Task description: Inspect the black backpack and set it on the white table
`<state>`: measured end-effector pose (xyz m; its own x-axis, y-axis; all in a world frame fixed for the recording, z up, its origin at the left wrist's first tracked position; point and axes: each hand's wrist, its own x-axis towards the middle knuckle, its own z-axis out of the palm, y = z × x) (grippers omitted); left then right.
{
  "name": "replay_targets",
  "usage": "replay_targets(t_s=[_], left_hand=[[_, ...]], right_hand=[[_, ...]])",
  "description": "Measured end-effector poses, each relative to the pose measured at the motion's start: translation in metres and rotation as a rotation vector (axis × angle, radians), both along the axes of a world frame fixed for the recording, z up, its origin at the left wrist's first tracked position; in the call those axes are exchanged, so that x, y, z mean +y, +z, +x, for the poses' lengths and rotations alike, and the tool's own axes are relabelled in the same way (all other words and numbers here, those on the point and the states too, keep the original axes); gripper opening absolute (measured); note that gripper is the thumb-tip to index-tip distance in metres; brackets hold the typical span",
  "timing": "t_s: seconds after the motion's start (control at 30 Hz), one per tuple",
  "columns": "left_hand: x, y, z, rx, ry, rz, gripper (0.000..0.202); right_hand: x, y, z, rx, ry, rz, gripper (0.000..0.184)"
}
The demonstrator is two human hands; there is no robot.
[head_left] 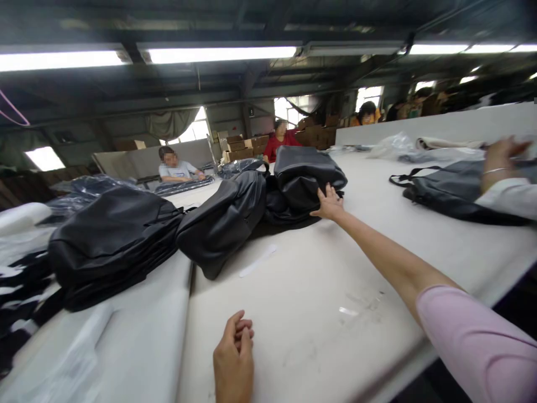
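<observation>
Out at twelve o'clock on the white table (302,313), the right hand (329,204) reaches with fingers spread flat against a black bag (306,176), touching it without closing. At six o'clock the left hand (234,355) rests loosely curled on the table, holding nothing. Another bag (224,218) lies at eleven o'clock.

Honestly can't read any text here: no labels, brands, numbers or signs show up on the black leather-look bags (310,173), the white fabric-covered table (302,302) or the brown cardboard boxes (241,146).
</observation>
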<state>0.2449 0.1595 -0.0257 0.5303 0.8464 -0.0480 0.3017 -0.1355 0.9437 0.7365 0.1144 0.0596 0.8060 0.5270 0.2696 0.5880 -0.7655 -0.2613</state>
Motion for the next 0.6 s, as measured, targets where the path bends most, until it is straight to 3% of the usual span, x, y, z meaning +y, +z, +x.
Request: replay_targets(t_s=[0.27,0.37,0.47,0.6], left_hand=[[-0.01,0.006,0.007,-0.112,0.092,0.065,0.054],[-0.011,0.007,0.008,-0.142,0.089,0.056,0.055],[-0.009,0.004,0.008,-0.163,0.097,0.066,0.058],[0.003,-0.005,0.007,-0.134,0.069,0.027,0.064]], right_hand=[[-0.025,0.027,-0.034,0.123,-0.028,0.269,0.102],[-0.025,0.036,-0.057,0.101,-0.036,0.436,0.084],[-0.011,0.045,-0.096,0.033,0.052,0.631,0.061],[0.034,0.068,-0.15,0.096,0.283,0.792,0.052]])
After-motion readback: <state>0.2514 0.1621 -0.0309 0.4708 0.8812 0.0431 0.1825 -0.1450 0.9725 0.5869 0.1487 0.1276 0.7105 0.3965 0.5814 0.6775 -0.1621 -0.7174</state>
